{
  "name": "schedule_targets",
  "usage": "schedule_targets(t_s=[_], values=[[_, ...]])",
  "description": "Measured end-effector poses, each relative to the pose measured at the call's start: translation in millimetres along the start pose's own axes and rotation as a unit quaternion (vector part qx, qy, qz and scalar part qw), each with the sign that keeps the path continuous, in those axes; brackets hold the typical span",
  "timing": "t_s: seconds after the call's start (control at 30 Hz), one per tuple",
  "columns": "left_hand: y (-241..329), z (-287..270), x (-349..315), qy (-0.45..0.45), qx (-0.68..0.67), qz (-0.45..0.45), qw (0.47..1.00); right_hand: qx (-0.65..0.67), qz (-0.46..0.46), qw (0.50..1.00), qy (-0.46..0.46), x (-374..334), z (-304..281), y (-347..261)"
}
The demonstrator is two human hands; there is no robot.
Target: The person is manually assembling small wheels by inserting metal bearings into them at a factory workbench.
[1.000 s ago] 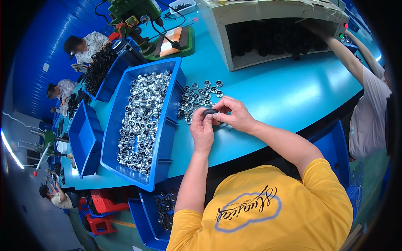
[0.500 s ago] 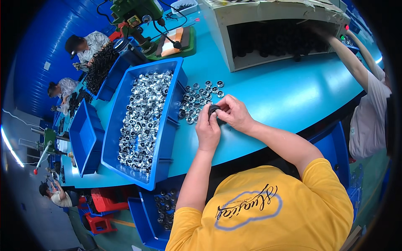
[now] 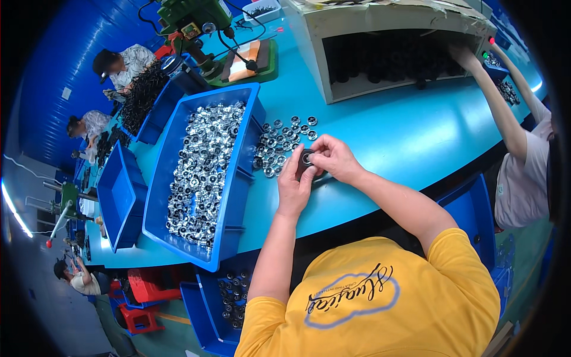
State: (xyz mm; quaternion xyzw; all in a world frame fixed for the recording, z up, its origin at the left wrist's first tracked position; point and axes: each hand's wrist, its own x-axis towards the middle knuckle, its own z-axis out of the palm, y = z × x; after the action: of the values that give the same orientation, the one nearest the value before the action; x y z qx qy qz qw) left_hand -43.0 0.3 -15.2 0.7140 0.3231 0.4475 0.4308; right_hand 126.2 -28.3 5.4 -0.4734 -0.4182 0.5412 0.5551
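Note:
Over the bench, my left hand [image 3: 292, 189] is closed around a small black wheel [image 3: 306, 156], its thumb and fingers on either side of the rim. A pale, shiny centre shows in the wheel's face. From the right, my right hand [image 3: 338, 160] bends its fingers in against the same wheel; its fingertips partly cover it, and whether they pinch a separate small part is hidden. Just beyond my hands, several loose silver-and-black round hubs [image 3: 288, 132] lie on the turquoise bench [image 3: 380, 143].
A large blue bin [image 3: 241, 172] full of similar hubs stands left of my hands, with a smaller blue bin [image 3: 122, 196] beyond. A green drill press [image 3: 202, 35] and an open-fronted box [image 3: 386, 92] of black parts stand behind. A co-worker's arm [image 3: 496, 101] reaches into the box.
The wheel has turned between my hands so its face with the shiny centre shows more. My right fingers have shifted over it. The co-worker's hand has drawn back toward the box's right edge.

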Motion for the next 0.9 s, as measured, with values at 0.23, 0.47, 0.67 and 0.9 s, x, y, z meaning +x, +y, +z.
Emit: schedule_targets(t_s=[0.23, 0.47, 0.67, 0.9], values=[[4, 0, 0, -0.011, 0.04, 0.024, 0.999, 0.045, 0.019, 0.997, -0.056, 6, -4, 2], [10, 2, 0, 0.0, 0.106, 0.049, 0.993, 0.091, 0.088, 0.989, -0.072, 3, -9, -14], [8, 4, 0, 0.007, 0.191, 0.08, 0.978, -0.087, -0.042, 0.995, -0.022, 4, -9, 2], [5, 3, 1, 0.024, 0.114, 0.073, 0.991, 0.151, 0.091, 0.979, -0.106, 5, -20, -15]])
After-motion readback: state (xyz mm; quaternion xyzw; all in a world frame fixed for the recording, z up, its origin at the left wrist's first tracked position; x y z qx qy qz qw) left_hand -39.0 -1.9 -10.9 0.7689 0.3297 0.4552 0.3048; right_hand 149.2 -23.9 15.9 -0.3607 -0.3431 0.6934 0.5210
